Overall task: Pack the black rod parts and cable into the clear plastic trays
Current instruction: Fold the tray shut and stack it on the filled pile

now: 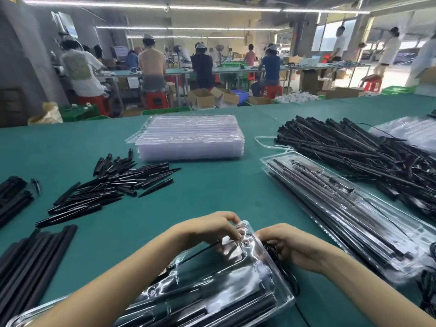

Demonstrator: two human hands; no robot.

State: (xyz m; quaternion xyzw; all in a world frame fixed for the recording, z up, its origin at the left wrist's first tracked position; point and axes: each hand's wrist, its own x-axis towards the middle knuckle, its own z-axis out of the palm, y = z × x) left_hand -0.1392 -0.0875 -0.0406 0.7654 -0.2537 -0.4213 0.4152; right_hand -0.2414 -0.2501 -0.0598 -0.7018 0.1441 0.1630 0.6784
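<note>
Both hands, left and right, pinch the far end of the clear tray on the near surface. The right also holds the coiled cable. If cable strays over the rim, the tray probably won't close.

No readable text anywhere near my fingers.
A sheet on the far wall, well beyond my fingers, is too blurred to read.

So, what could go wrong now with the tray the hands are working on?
1. The black cable bunches at the clear tray edge under the right hand; it may get pinched.
2. The left hand presses one corner, so the parts inside may shift.
</note>
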